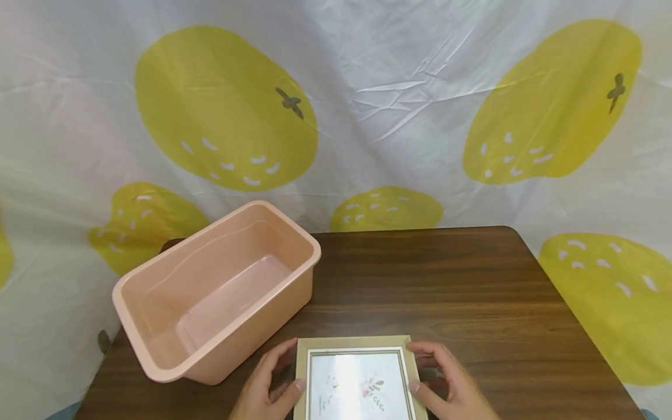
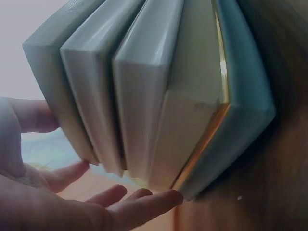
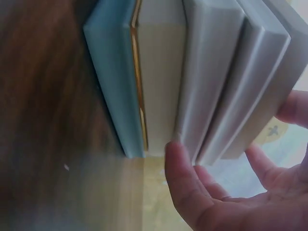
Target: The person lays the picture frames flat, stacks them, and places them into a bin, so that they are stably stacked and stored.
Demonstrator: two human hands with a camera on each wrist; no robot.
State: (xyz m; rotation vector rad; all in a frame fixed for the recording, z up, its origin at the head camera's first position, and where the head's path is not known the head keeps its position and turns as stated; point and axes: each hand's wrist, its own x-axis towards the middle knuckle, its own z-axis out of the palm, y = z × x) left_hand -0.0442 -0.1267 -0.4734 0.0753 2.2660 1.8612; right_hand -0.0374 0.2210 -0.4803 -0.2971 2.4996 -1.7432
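Observation:
A stack of several picture frames lies at the table's near edge. Uppermost is a beige picture frame [image 1: 357, 342] with a glossy front over a floral print. In the wrist views, white frames [image 2: 139, 86] and a cream one [image 3: 161, 86] sit beneath it, above a blue-green frame [image 3: 108, 72] at the bottom. My left hand [image 1: 270, 382] holds the stack's left side, thumb on the top frame's edge and forefinger by its far corner. Opposite, my right hand [image 1: 446, 382] holds the right side likewise. Other fingers reach down along the lower frames' sides.
A pink plastic bin [image 1: 252, 324] with nothing in it stands at the left of the dark wooden table [image 1: 446, 280], slanted beyond my left hand. Behind the table hangs a white cloth [image 1: 388, 116] printed with yellow fruit.

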